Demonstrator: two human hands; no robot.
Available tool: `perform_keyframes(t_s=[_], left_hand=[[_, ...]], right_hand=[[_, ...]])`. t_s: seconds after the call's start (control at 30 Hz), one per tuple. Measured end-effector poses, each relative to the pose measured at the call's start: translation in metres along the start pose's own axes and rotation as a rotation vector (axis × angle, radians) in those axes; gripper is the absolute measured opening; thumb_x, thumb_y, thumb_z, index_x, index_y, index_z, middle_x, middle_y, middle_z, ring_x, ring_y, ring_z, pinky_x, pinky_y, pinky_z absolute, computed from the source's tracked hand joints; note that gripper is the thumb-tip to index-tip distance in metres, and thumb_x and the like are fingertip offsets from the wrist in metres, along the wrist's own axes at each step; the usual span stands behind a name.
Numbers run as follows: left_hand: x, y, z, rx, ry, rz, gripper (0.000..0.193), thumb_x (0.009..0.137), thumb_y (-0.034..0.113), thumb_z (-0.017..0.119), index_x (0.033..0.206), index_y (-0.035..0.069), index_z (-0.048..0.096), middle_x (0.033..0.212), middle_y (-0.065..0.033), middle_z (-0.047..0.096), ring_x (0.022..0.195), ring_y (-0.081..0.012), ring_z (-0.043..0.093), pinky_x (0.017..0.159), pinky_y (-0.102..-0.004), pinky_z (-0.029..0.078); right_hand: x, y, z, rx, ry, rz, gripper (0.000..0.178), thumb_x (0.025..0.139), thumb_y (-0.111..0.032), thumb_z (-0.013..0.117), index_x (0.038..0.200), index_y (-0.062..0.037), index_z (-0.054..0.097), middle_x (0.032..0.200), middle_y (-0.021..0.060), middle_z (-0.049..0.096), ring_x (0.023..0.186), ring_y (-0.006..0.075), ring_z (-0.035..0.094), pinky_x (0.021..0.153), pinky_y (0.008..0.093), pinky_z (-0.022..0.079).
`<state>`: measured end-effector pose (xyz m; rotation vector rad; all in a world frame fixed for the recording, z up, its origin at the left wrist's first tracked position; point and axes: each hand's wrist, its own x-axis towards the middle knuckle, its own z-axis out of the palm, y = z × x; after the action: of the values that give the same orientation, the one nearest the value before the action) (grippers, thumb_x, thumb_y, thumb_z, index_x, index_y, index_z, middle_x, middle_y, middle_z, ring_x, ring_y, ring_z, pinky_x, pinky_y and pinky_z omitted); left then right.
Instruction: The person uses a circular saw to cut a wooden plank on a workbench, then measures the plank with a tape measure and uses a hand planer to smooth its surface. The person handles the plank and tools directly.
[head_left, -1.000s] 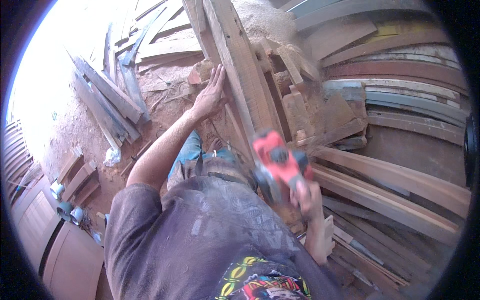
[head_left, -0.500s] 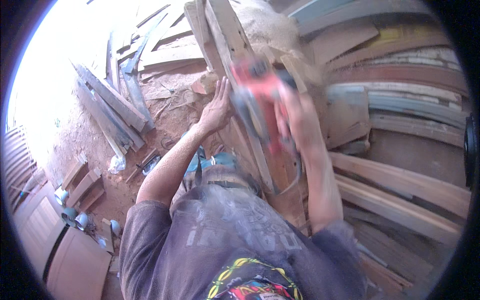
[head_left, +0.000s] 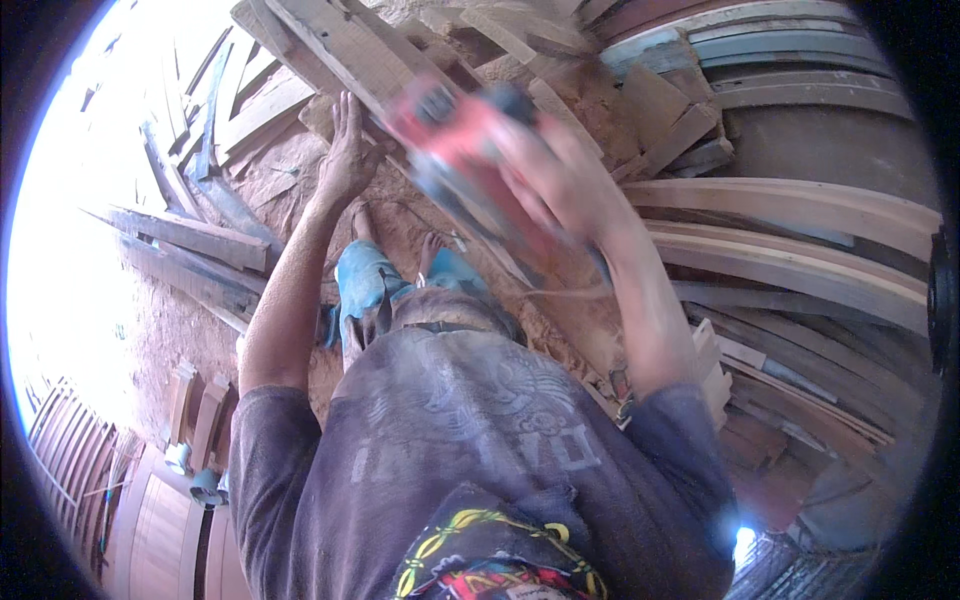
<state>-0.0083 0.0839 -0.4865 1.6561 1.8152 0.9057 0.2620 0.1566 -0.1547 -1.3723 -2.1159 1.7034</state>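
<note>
A long rough wooden plank (head_left: 345, 50) runs diagonally from the upper left toward my waist. My left hand (head_left: 347, 150) lies flat against its left edge, fingers spread. A red and black power tool (head_left: 455, 140), blurred by motion, sits on top of the plank. My right hand (head_left: 560, 175) grips the tool from above. Part of the plank is hidden under the tool and my right forearm.
Curved wooden boards (head_left: 800, 210) are stacked at the right. Loose planks (head_left: 190, 240) lie on the sawdust-covered ground at the left. Short wood offcuts (head_left: 670, 120) pile up beyond the plank. Small cans (head_left: 205, 488) and panels lie at the lower left.
My right hand has carried the red tool from near my waist up onto the plank and farther along it. My left hand has stayed on the plank's edge.
</note>
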Motion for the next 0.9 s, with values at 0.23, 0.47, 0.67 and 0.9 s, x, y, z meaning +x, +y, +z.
perform_keyframes(t_s=[0.23, 0.47, 0.67, 0.9], left_hand=[[0.0, 0.016, -0.01, -0.002, -0.014, -0.116, 0.115, 0.094, 0.017, 0.079, 0.172, -0.004, -0.003, 0.18, -0.0325, -0.002, 0.167, -0.0492, -0.006, 0.137, -0.0538, 0.014], [-0.005, 0.037, -0.017, -0.035, 0.001, -0.122, 0.114, 0.086, -0.002, 0.07, 0.172, -0.004, -0.004, 0.18, -0.0303, -0.002, 0.167, -0.0494, -0.006, 0.137, -0.052, 0.014], [-0.013, 0.049, -0.015, -0.031, 0.021, -0.113, 0.112, 0.081, -0.005, 0.064, 0.171, -0.008, -0.004, 0.179, -0.0334, -0.002, 0.167, -0.047, -0.004, 0.138, -0.0502, 0.014], [-0.014, 0.072, -0.026, -0.101, -0.067, -0.229, 0.11, 0.084, 0.0, 0.067, 0.171, -0.008, 0.001, 0.178, -0.0338, 0.006, 0.167, -0.0478, 0.006, 0.127, -0.0477, 0.042]], right_hand=[[-0.226, 0.095, -0.019, 0.07, 0.157, 0.386, 0.049, 0.105, -0.041, 0.054, 0.072, -0.0058, 0.061, 0.062, -0.0014, 0.054, 0.057, 0.0095, 0.052, 0.053, 0.0316, 0.037], [-0.157, 0.062, -0.003, 0.186, 0.15, 0.341, 0.046, 0.108, -0.037, 0.054, 0.077, -0.0036, 0.06, 0.063, -0.0019, 0.051, 0.052, 0.009, 0.046, 0.05, 0.0302, 0.034], [-0.049, 0.019, 0.009, 0.25, 0.086, 0.31, 0.049, 0.112, -0.043, 0.054, 0.08, -0.006, 0.059, 0.063, -0.0035, 0.05, 0.052, 0.0059, 0.046, 0.049, 0.026, 0.035], [0.147, -0.062, 0.027, 0.13, 0.063, 0.17, 0.062, 0.11, -0.056, 0.05, 0.074, -0.0077, 0.066, 0.058, -0.003, 0.053, 0.049, 0.0092, 0.05, 0.048, 0.0294, 0.037]])
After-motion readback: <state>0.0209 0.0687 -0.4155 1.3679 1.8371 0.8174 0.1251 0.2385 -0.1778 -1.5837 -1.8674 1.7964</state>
